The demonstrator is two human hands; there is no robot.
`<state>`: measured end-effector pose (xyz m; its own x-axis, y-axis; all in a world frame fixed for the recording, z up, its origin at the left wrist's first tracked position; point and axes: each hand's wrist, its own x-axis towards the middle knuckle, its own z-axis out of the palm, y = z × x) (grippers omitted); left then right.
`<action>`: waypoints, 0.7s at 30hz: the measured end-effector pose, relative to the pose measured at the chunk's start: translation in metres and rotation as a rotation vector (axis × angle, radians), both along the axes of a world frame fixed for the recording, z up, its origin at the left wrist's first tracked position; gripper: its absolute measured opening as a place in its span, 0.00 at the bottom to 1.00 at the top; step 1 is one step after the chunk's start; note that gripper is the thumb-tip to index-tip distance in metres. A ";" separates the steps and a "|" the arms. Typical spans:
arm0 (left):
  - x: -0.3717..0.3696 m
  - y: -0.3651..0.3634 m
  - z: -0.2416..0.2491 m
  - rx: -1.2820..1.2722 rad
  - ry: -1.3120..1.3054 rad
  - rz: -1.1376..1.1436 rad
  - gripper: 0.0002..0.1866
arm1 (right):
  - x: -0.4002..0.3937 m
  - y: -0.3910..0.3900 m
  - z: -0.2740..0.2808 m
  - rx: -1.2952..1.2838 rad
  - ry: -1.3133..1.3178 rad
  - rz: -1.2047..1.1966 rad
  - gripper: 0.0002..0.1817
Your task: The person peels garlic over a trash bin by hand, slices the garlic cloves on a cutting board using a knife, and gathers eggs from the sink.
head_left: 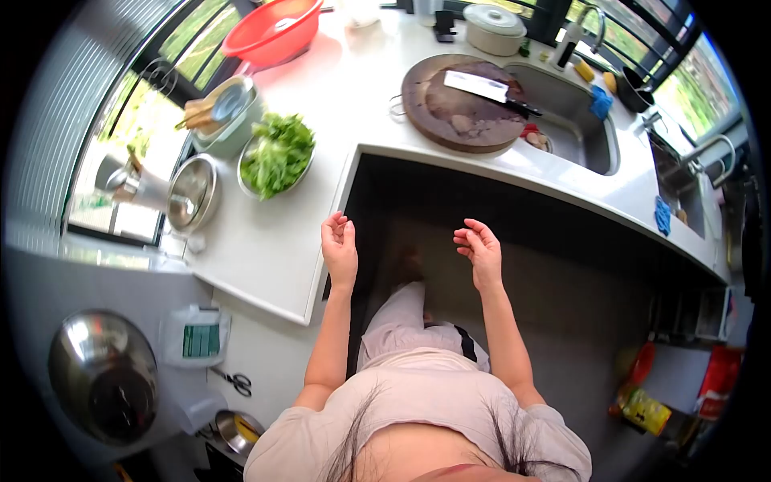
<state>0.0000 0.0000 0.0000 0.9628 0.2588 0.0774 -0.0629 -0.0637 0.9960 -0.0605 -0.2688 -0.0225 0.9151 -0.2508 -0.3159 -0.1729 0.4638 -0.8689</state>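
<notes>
Both of my hands are raised in front of my body, over the floor side of the counter. My left hand (339, 247) has its fingers loosely curled, with nothing in it, near the inner counter edge. Nothing is held in my right hand (479, 251) either; its fingers are bent and slightly apart. Beyond my left hand stands a bowl of green lettuce (277, 154). A cleaver (475, 85) with a black handle lies on a round wooden board (458, 120), which overlaps the sink (574, 120).
A red basin (273, 34) and a stacked tub (229, 132) stand at the back left. Metal bowls (193, 193) sit beside the window. Scissors (233, 380) and a large metal bowl (104, 377) are at lower left. The counter edge (482, 172) runs ahead of me.
</notes>
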 end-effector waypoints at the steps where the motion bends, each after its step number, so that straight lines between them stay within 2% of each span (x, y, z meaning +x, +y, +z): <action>1: 0.009 -0.001 -0.003 -0.012 -0.013 -0.020 0.16 | 0.000 -0.002 0.002 -0.009 -0.002 -0.036 0.14; 2: 0.018 -0.004 -0.004 -0.023 -0.024 -0.041 0.15 | 0.000 -0.005 0.003 -0.018 -0.003 -0.074 0.14; 3: 0.060 -0.065 -0.021 -0.089 0.002 -0.070 0.15 | 0.036 -0.067 0.004 -0.077 0.000 -0.109 0.13; 5: 0.078 -0.082 -0.023 -0.089 0.054 -0.135 0.15 | 0.039 -0.080 0.004 -0.070 0.029 -0.190 0.13; 6: 0.119 -0.105 -0.015 -0.107 0.011 -0.159 0.15 | 0.075 -0.102 0.011 -0.103 -0.031 -0.211 0.13; 7: 0.141 -0.117 -0.009 -0.106 0.014 -0.180 0.15 | 0.090 -0.111 0.018 -0.119 -0.043 -0.231 0.13; 9: 0.113 -0.095 -0.018 -0.035 0.157 -0.237 0.16 | 0.052 -0.083 0.003 -0.094 0.117 -0.263 0.13; 11: 0.177 -0.136 -0.012 -0.080 0.073 -0.302 0.16 | 0.105 -0.120 0.013 -0.168 0.023 -0.324 0.13; 14: 0.218 -0.186 0.008 -0.114 0.032 -0.437 0.14 | 0.124 -0.148 0.032 -0.162 -0.029 -0.454 0.14; 21: 0.226 -0.327 0.021 -0.116 -0.005 -0.813 0.13 | 0.082 -0.233 0.030 -0.209 0.000 -0.777 0.14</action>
